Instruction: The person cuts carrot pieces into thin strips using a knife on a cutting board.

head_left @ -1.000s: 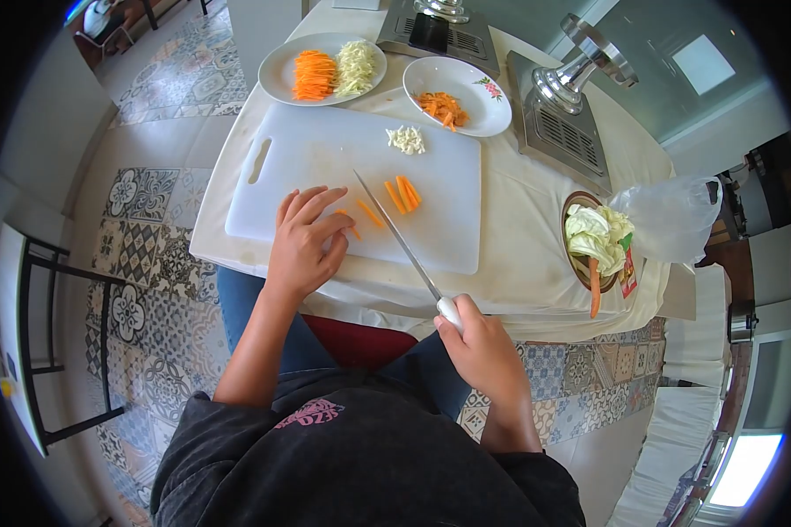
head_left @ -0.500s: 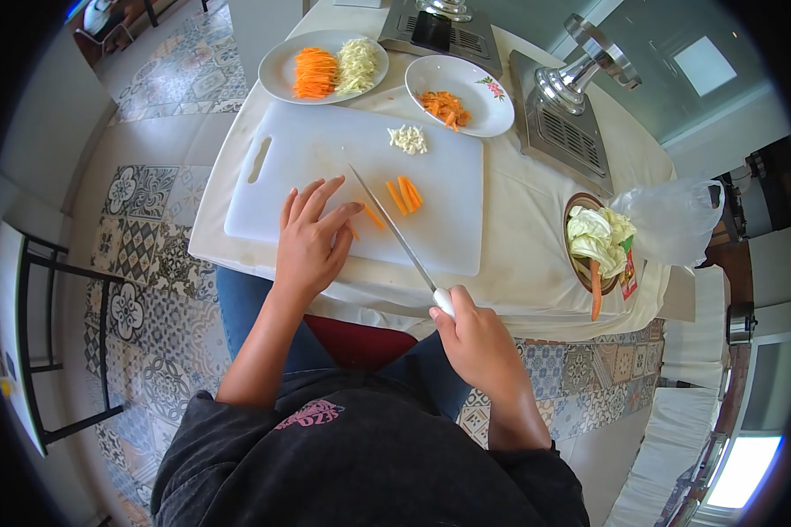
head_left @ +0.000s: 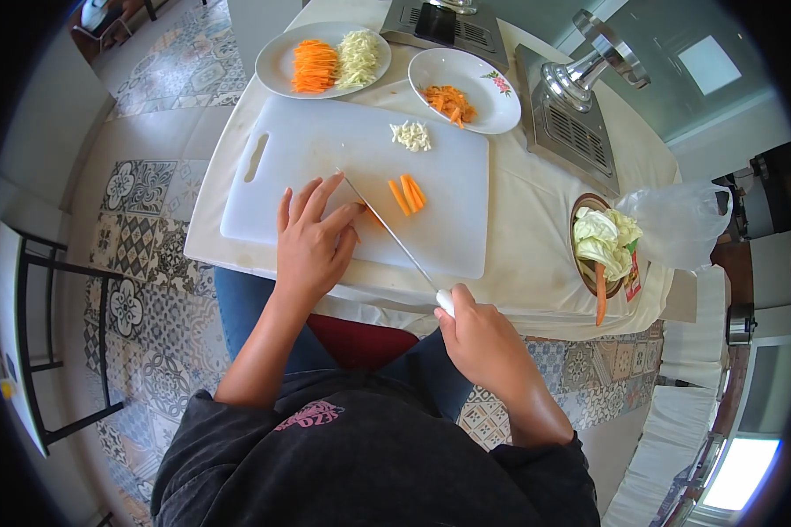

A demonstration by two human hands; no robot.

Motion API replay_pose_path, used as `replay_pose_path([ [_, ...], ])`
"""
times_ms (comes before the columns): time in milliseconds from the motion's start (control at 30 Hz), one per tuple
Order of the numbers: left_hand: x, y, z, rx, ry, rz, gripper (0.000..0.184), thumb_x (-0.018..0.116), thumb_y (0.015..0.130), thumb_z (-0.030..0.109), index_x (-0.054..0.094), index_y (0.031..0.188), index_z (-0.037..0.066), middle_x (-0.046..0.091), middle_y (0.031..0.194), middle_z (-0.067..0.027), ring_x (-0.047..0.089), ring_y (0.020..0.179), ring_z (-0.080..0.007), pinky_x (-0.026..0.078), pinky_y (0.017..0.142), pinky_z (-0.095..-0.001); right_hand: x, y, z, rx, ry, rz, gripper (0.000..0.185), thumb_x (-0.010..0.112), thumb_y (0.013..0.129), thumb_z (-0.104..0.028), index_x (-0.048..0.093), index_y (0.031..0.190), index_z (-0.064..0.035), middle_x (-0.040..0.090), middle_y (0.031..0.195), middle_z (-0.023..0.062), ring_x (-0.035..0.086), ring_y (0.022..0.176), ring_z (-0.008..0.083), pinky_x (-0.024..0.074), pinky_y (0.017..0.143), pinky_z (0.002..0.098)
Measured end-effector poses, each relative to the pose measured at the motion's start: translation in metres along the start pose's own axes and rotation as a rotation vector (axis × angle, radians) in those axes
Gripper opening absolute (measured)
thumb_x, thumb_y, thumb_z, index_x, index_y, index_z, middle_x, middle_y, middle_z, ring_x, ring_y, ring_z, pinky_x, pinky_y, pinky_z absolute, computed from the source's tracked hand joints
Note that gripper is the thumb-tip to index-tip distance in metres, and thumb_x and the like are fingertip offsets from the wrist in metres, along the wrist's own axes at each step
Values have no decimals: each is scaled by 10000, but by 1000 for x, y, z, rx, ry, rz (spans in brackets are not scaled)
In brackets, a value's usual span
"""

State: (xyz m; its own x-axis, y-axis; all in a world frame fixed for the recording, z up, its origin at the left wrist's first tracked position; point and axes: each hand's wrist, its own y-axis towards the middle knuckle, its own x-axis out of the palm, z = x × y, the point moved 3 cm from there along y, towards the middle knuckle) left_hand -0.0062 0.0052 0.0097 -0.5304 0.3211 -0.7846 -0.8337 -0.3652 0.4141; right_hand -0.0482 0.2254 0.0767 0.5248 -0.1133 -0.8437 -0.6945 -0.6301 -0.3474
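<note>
My right hand [head_left: 483,344] grips the white handle of a kitchen knife [head_left: 402,247]. Its blade slants across the white cutting board [head_left: 281,145], close beside the fingertips of my left hand [head_left: 312,241]. That hand pinches a carrot piece [head_left: 373,214] against the board with thumb and forefinger, the other fingers stretched forward; hand and blade hide most of the piece. Right of the blade lie several cut carrot sticks [head_left: 407,195]. Behind them is a small heap of chopped white pieces [head_left: 411,135], perhaps garlic.
Behind the board stand a plate [head_left: 275,72] of shredded carrot and cabbage and a flowered bowl [head_left: 488,110] with orange scraps. Metal stoves [head_left: 580,140] line the back right. A brown bowl [head_left: 580,268] with cabbage and a carrot sits near a plastic bag [head_left: 672,224] at the right.
The knife blade has come closer to my left fingertips and now covers part of the carrot piece there. My left hand stays in nearly the same spot. The view has shifted slightly.
</note>
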Motion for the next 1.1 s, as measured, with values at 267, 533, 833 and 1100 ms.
replay_pose_path([
  [267,1,0,0,6,-2,28,295,604,810,101,749,1049,194,509,1448,-95,450,1356,-337,242,1163,-563,16,31,9,-78,133,-18,271,525,1003,-215,428,972,37,616,733,313,608,753,517,448,668,580],
  [533,4,-3,-2,-3,65,85,220,652,797,145,748,992,180,469,1481,-103,426,1369,-346,237,1161,-558,23,26,-1,-59,-50,6,213,515,975,-138,439,1030,53,647,692,259,666,691,449,538,628,533],
  [833,6,-3,0,4,77,117,199,636,827,118,745,986,169,469,1471,-107,419,1376,-331,240,1161,-566,18,-2,13,-31,37,60,207,523,969,-172,450,1013,17,644,717,269,645,722,478,496,654,574],
  [1100,4,-1,0,16,50,86,209,621,854,101,735,1017,164,488,1448,-113,449,1340,-328,232,1162,-554,16,-19,20,6,275,103,263,543,970,-219,464,978,32,627,758,303,611,774,508,458,692,549],
])
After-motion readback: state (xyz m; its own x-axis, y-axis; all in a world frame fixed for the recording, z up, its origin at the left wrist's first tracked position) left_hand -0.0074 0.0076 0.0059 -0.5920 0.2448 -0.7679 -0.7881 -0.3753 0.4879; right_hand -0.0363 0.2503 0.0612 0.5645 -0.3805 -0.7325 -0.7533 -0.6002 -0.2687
